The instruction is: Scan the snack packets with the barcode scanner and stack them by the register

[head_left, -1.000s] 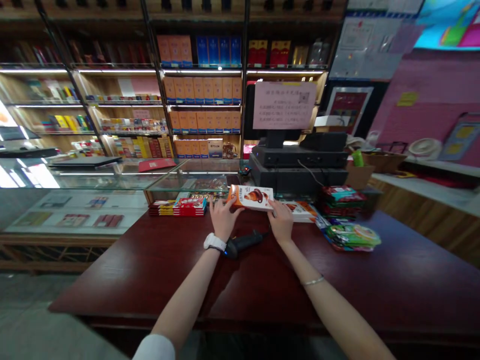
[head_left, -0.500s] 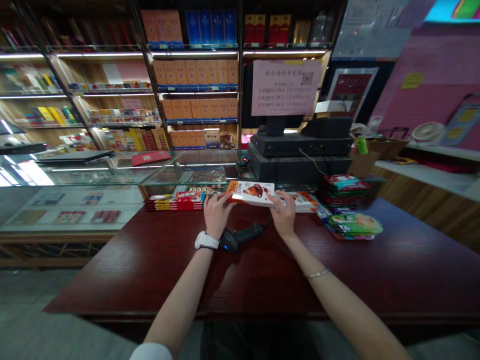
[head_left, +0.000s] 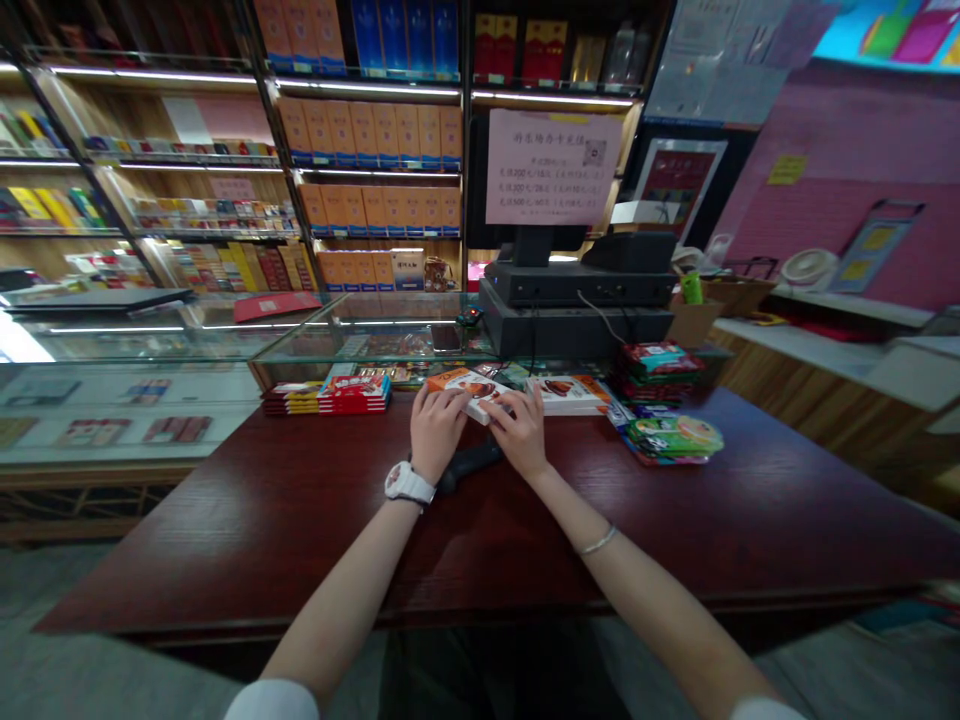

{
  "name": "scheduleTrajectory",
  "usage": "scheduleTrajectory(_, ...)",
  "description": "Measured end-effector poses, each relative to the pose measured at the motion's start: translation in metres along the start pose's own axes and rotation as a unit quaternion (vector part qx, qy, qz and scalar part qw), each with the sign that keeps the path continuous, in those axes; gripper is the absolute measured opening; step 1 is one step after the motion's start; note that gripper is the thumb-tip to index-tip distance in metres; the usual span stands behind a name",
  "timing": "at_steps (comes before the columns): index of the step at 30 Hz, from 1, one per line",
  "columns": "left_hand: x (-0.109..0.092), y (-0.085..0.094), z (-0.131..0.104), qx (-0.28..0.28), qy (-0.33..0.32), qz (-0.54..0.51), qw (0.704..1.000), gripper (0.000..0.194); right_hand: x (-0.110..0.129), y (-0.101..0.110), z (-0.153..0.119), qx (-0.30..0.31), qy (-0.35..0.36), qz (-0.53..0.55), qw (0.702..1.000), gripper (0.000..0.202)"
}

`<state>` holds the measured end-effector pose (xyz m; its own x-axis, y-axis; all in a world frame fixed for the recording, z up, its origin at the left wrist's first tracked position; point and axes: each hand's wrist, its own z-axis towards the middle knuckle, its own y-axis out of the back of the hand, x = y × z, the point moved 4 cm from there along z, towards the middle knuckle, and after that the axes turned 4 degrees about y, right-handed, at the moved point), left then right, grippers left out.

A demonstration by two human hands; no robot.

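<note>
Between my two hands is a white and orange snack box with brown food pictured on it, tilted above the dark red table. My left hand grips its left side, fingers bent over the top. From the right, my right hand holds the near right end. Below the box lies a black handheld barcode scanner, partly covered by my left hand and wrist. A similar white and orange box rests flat just right of my right hand.
Red and yellow packets are stacked at the table's back left. Green packets and dark red packets are piled at the right. Behind stand a glass display counter and a cash register with a paper sign.
My hands have drawn closer together, and the box has turned so its right end points nearer to me. My right hand has moved left, uncovering more of the other box.
</note>
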<state>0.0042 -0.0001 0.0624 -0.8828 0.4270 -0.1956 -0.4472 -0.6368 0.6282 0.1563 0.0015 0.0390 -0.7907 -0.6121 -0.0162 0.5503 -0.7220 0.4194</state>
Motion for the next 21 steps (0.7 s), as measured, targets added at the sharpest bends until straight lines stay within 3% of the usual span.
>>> scheduleTrajectory(4,0.008,0.003,0.001,0.005,0.007,-0.013,1.000,0.025,-0.002,-0.001,0.002,-0.003,-0.025,0.020,0.999,0.030)
scheduleTrajectory(8,0.021,-0.001,0.004,0.026,0.028,-0.049,0.998,0.025,-0.021,-0.002,-0.002,-0.004,-0.071,0.032,0.997,0.030)
scheduleTrajectory(12,0.031,-0.005,0.006,0.045,0.030,-0.064,0.996,0.026,-0.031,-0.004,-0.006,0.007,-0.074,0.052,0.996,0.026)
scheduleTrajectory(21,0.020,0.002,0.008,0.029,-0.035,-0.100,0.994,0.021,-0.025,-0.005,-0.008,0.014,-0.049,0.015,0.999,0.031)
